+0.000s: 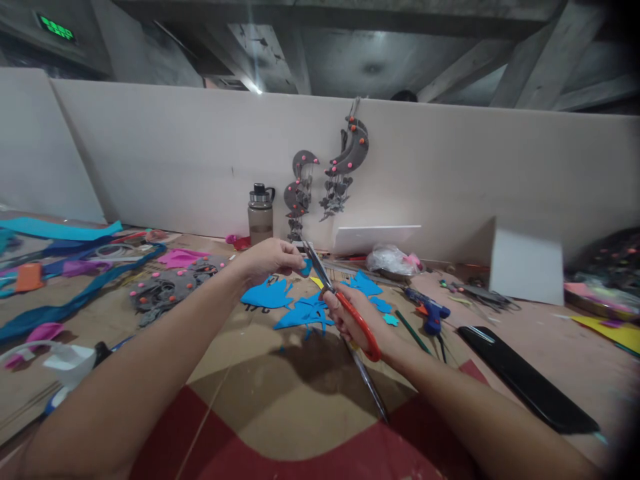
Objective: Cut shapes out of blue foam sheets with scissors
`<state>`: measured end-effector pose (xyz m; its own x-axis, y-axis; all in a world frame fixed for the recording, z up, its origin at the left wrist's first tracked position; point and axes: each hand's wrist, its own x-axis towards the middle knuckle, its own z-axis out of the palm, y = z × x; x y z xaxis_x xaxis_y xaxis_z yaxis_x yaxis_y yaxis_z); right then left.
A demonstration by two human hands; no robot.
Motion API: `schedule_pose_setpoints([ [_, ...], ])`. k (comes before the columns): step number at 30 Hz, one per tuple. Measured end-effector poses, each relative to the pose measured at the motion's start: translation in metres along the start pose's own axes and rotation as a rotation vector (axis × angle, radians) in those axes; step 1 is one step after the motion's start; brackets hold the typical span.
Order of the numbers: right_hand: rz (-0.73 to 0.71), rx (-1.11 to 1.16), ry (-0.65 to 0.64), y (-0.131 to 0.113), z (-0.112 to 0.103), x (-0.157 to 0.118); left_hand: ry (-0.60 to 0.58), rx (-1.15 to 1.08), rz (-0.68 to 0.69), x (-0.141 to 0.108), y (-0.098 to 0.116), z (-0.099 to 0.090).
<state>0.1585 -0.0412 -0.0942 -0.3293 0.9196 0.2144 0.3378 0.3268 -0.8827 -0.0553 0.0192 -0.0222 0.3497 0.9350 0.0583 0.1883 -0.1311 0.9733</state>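
Note:
My left hand [273, 259] pinches a small blue felt piece [307, 267] between thumb and fingers. Just right of it, my right hand [350, 313] is wrapped round the red-orange handles of a pair of scissors [324, 275]. The blades point up and to the left, beside the small piece and apart at their tips. Beneath both hands, cut blue felt [267, 293] lies in several jagged pieces on brown cardboard [240, 373]. A small teal piece [391, 320] sits right of my right hand.
A bottle [261, 217] stands by the white partition [190, 153], where grey moon ornaments [350, 150] hang. To the right are a blue glue gun [431, 312], a green pencil [413, 331] and a black case [527, 380]. Felt strips [75, 303] and grey ornaments [165, 287] lie left.

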Motion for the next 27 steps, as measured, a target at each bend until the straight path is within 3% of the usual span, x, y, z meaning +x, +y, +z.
schedule_pose_setpoints([
  [2,0.058,-0.051,0.019,-0.002,0.0,0.0,0.037,0.006,-0.023,0.003,-0.002,-0.011],
  [4,0.092,-0.145,0.003,-0.005,0.0,0.001,0.15,-0.042,-0.011,0.006,-0.003,-0.023],
  [7,0.09,-0.363,-0.082,-0.011,0.001,-0.002,0.346,-0.208,0.044,0.009,-0.002,-0.039],
  [9,0.08,-0.519,-0.143,-0.017,0.006,-0.01,0.398,-0.304,0.081,0.01,-0.001,-0.042],
  [12,-0.042,-0.66,-0.262,-0.031,0.016,-0.031,0.354,-0.367,0.1,0.011,-0.001,-0.037],
  [16,-0.205,-0.646,-0.507,-0.05,0.023,-0.05,0.247,-0.391,0.085,0.014,-0.005,-0.021],
  [18,-0.263,-0.586,-0.523,-0.054,0.022,-0.049,0.192,-0.393,0.085,0.014,-0.007,-0.014],
  [20,-0.264,-0.464,-0.365,-0.051,0.02,-0.039,0.139,-0.386,0.098,0.013,-0.009,-0.005],
  [24,-0.226,-0.092,0.156,-0.03,0.008,-0.01,0.031,-0.37,0.116,0.01,-0.015,0.019],
  [27,-0.186,0.149,0.286,-0.015,-0.002,0.006,-0.028,-0.343,0.125,0.007,-0.021,0.04],
])
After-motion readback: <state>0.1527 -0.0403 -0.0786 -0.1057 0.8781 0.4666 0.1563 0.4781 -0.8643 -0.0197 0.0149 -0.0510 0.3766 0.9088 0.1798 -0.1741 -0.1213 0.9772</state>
